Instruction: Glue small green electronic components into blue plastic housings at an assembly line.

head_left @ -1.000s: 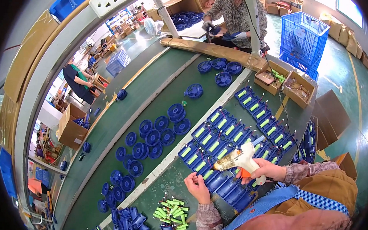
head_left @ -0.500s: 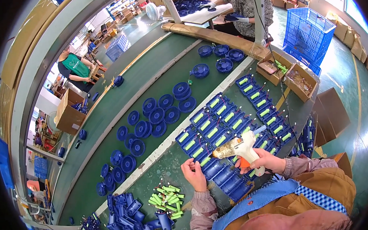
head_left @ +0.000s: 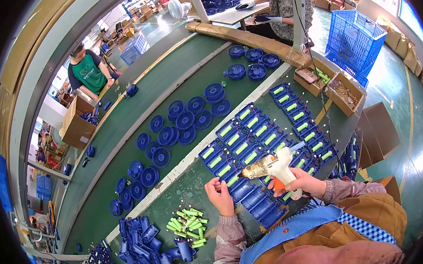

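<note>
Apparently little has shifted: our right hand [head_left: 304, 183] stays wrapped round the one glue gun [head_left: 279, 165], its nozzle [head_left: 248, 173] still by the same green cylinder [head_left: 232, 180] among crowded, uncountable blue casings [head_left: 252, 198], so we judge work remains there. Our left hand [head_left: 221, 197], fingers curled nearly closed, sits beside that cylinder; we cannot tell whether it pinches anything. We count five round grilles [head_left: 235, 71] at the belt's [head_left: 245, 90] far end.

Glue gun [head_left: 282, 169] over casing rows [head_left: 255, 200], cell pile [head_left: 188, 224] left; round grilles [head_left: 184, 120] on belt [head_left: 104, 196].
</note>
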